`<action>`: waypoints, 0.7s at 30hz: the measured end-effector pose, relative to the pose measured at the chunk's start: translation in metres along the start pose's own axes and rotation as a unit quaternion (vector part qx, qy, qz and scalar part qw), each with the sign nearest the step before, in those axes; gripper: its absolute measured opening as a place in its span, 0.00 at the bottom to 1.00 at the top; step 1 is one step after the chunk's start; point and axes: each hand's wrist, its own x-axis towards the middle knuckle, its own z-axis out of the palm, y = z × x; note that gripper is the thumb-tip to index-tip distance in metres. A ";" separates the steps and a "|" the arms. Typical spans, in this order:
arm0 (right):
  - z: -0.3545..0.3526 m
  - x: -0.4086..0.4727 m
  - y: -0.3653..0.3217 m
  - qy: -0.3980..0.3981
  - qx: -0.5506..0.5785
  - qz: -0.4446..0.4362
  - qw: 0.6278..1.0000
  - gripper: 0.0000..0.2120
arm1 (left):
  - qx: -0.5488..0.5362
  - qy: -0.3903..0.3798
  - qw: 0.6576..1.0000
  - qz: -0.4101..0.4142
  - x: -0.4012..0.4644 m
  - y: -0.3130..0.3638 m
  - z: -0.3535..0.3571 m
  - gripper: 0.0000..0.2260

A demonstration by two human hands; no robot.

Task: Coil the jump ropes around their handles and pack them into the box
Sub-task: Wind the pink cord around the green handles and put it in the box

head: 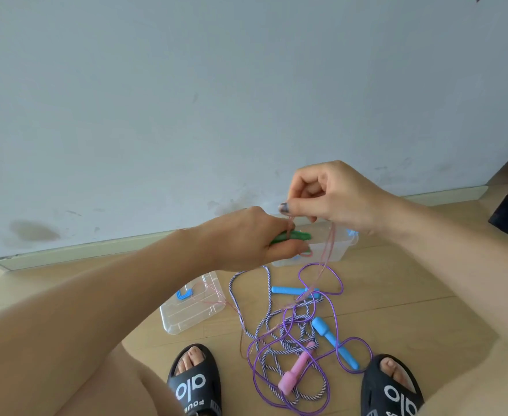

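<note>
the left hand (pixel 246 238) grips the green handles (pixel 294 236) just above the clear box (pixel 344 246), while the right hand (pixel 328 196) pinches the thin pink cord (pixel 331 244) running down to the floor. that cord looks light, limp and slippery, so hold it close to the handles and keep it taut or the wraps may slip off

The left hand (pixel 246 238) grips green handles (pixel 294 236) while the right hand (pixel 334 196) pinches a thin pink rope (pixel 328 244) above them, over a clear plastic box (pixel 341 247). On the wooden floor (pixel 412 295) lie the box lid (pixel 195 313), tangled purple ropes (pixel 282 340), blue handles (pixel 331 337) and a pink handle (pixel 296 370), between two black slippers (pixel 194 382).
</note>
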 end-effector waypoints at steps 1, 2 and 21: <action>-0.002 0.002 0.003 0.005 0.026 0.013 1.000 0.09 | -0.046 0.011 0.999 -0.001 0.000 0.003 -0.003 0.18; -0.002 0.003 0.006 0.010 0.059 0.029 0.998 0.09 | -0.095 0.026 0.995 -0.006 -0.001 0.005 -0.007 0.18; 0.044 0.000 0.002 0.086 0.069 0.127 0.986 0.17 | -0.422 0.105 0.877 -0.204 -0.001 -0.024 -0.031 0.14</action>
